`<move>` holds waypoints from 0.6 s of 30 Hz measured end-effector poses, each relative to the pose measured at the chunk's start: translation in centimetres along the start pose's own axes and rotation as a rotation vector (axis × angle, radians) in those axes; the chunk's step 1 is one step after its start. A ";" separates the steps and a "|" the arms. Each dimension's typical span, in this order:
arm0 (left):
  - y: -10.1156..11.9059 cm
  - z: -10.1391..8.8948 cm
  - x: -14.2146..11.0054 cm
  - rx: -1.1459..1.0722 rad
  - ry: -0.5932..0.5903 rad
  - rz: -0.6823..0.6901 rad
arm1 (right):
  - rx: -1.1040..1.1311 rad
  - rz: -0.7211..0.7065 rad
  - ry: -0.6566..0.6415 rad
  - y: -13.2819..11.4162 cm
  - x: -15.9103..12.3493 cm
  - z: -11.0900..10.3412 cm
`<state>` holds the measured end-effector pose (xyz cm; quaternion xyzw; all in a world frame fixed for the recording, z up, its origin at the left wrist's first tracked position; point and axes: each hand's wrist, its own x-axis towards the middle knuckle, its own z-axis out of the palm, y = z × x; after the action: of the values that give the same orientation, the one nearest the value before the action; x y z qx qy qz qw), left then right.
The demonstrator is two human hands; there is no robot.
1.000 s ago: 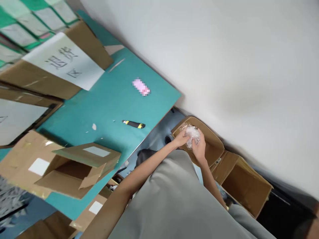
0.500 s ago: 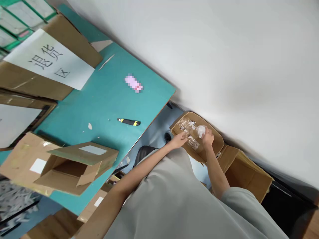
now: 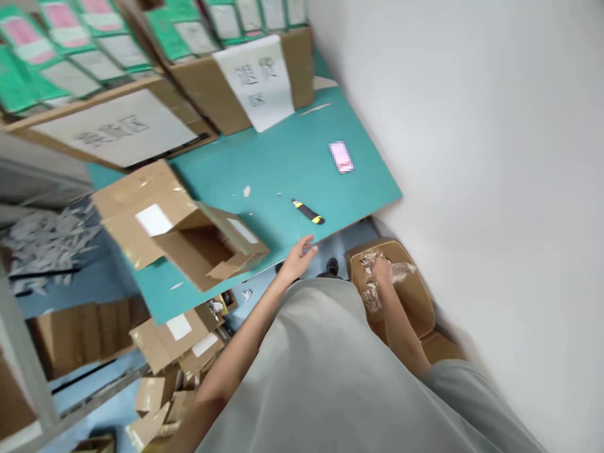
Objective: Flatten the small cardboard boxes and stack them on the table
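Observation:
My left hand (image 3: 298, 259) is held at the front edge of the teal table, fingers stretched and apart, holding nothing. Closest to it on the tabletop lies a black and yellow utility knife (image 3: 307, 212). My right hand (image 3: 381, 270) reaches down into an open cardboard box (image 3: 418, 302) on the floor by the wall. Clear crumpled plastic wrap (image 3: 403, 271) lies against that hand, with more plastic packaging (image 3: 372, 298) beside it in the box. The right fingertips point down and are hidden, so I cannot tell whether they grip the plastic.
An open cardboard box (image 3: 202, 248) lies on the teal table (image 3: 283, 163), with a pixelated pink item (image 3: 341, 157) farther back. Boxes of green-and-white packs (image 3: 226, 22) line the rear. Below are flattened cartons (image 3: 165, 333); a white wall (image 3: 495, 189) rises on the right.
My view has swung left. My left hand has moved from over the floor box to the table edge, fingers spread. The plastic ball at my right hand now looks loosened and spread out.

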<state>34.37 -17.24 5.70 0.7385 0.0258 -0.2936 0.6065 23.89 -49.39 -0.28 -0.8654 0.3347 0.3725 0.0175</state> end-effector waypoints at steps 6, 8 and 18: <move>-1.9 -12.4 -6.0 -0.124 0.418 0.051 | 0.242 -0.549 0.225 -19.4 -6.9 -4.6; -2.3 -15.1 -8.0 -0.150 0.516 0.054 | 0.346 -0.752 0.195 -25.7 -10.2 -5.8; -7.0 -22.9 -12.1 -0.005 0.674 0.023 | 0.097 -0.939 0.003 -40.2 -21.8 -5.3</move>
<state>30.85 9.32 7.29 0.7927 0.2172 -0.0257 0.5690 40.17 -7.40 9.04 -0.9218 -0.0757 0.3072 0.2241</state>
